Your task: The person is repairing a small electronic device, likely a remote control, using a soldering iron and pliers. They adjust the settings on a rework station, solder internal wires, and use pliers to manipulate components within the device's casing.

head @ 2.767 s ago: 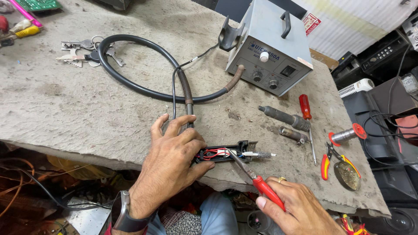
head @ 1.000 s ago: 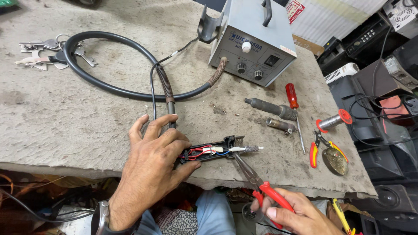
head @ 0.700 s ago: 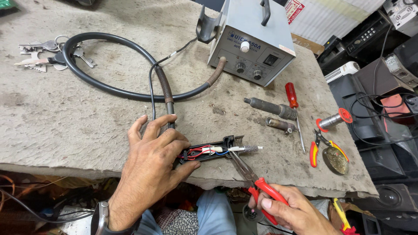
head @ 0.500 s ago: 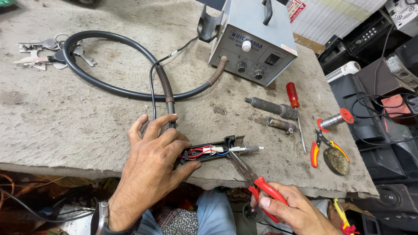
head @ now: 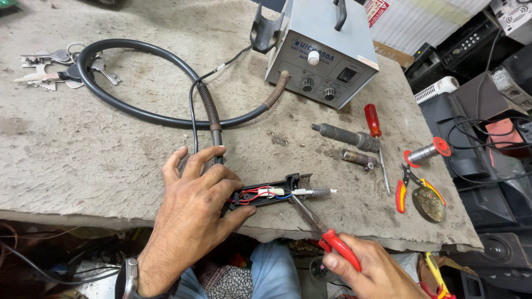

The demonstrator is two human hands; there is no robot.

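My left hand [head: 191, 207] presses down on an opened black handpiece [head: 266, 195] lying near the table's front edge, with red, white and blue wires showing inside and a coiled heating element [head: 320, 192] sticking out to the right. My right hand [head: 370, 271] grips red-handled needle-nose pliers [head: 324, 230]; their tips touch the handpiece at the base of the element. A thick black hose [head: 138, 83] runs from the handpiece in a loop to the grey station box [head: 321, 52].
A bunch of keys [head: 50, 66] lies at the far left. Right of the handpiece lie a metal nozzle tube [head: 343, 134], a red-handled screwdriver [head: 377, 138], a solder spool [head: 426, 152], small cutters [head: 407, 185] and a round tin [head: 429, 204]. Electronic gear is stacked beyond the table's right edge.
My right hand has brought the pliers up from below the table edge, so their tips now meet the handpiece. My left hand stays on the handpiece.
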